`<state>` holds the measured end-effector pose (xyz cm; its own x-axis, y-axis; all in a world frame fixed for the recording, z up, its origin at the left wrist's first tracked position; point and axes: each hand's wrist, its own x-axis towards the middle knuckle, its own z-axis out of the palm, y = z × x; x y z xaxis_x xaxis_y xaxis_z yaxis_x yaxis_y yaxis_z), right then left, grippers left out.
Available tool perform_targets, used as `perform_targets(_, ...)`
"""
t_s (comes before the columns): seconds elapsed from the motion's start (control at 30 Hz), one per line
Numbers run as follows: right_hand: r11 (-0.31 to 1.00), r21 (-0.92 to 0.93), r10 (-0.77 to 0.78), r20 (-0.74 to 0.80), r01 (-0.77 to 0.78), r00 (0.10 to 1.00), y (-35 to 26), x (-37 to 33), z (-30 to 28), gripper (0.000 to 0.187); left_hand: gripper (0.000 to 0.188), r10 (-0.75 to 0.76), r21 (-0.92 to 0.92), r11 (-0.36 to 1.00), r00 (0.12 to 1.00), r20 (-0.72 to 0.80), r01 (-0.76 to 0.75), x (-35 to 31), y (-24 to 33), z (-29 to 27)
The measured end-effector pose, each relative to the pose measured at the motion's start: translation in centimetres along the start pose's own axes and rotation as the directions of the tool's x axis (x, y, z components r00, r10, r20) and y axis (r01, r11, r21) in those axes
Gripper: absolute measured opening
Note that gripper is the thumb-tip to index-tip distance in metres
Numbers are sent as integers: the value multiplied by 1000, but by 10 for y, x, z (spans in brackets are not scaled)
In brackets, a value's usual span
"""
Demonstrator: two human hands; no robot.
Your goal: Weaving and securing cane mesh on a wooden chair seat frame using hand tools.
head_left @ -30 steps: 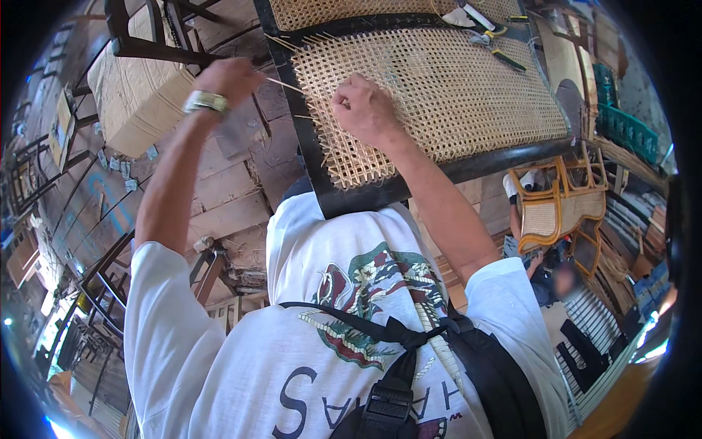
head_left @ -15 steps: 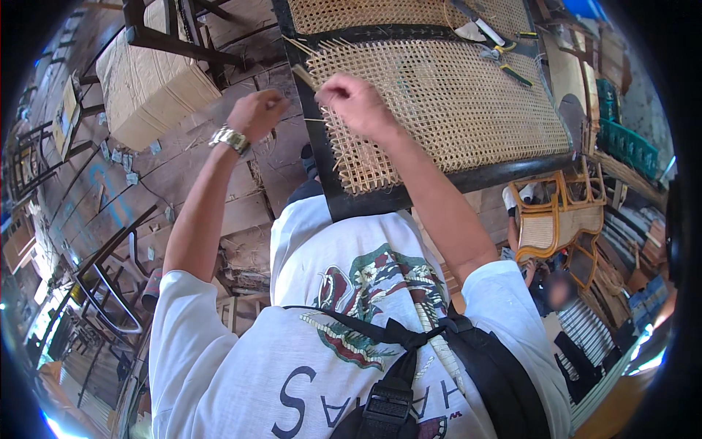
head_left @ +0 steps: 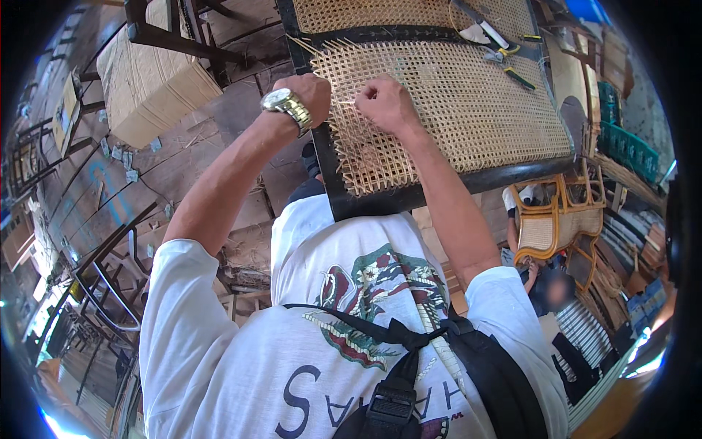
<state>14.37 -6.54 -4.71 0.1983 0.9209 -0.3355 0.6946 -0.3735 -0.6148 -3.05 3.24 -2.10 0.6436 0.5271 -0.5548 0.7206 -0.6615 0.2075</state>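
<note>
A woven cane panel (head_left: 468,110) lies in a dark wooden frame (head_left: 380,205) before me. My right hand (head_left: 389,106) is closed in a pinch above the left part of the weave. A pale cane strand (head_left: 346,103) runs from its fingertips towards my left hand. Over the frame's left edge, my left hand (head_left: 313,96), with a metal watch on the wrist, is curled closed; its fingertips are turned away, so what they hold is hidden. Loose cane ends (head_left: 306,45) stick out at the panel's far left corner.
Pliers with yellow and green handles (head_left: 518,75) and a white-and-dark tool (head_left: 488,31) rest on the panel's far right. A cardboard box (head_left: 157,91) stands at left beside dark chair frames. At right, another person works by a cane chair (head_left: 559,219); a green crate (head_left: 629,150) is beyond.
My left hand has moved right and slightly up to the frame's edge. My right hand has shifted right over the weave, and a pale strand now shows stretched between the hands.
</note>
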Motion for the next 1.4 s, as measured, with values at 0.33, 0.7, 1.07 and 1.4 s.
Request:
perform_targets(0.33, 999, 44, -5, 70, 1, 998, -7, 1, -10, 21, 25, -100, -220, 973, 989, -109, 74, -22, 16, 13)
perform_targets(0.7, 988, -132, 99, 165, -77, 981, -26, 3, 4, 21, 60, -90, -663, 694, 947, 308, 281, 13, -29, 26)
perform_targets(1.07, 976, -84, -208, -78, 201, 975, -12, -19, 19, 27, 48, -133, -168, 982, 957, -259, 91, -23, -99, -3)
perform_targets(1.4, 830, 556, -13, -61, 45, 998, -24, 11, 29, 18, 38, -96, -391, 920, 969, -230, -2, -19, -44, 6)
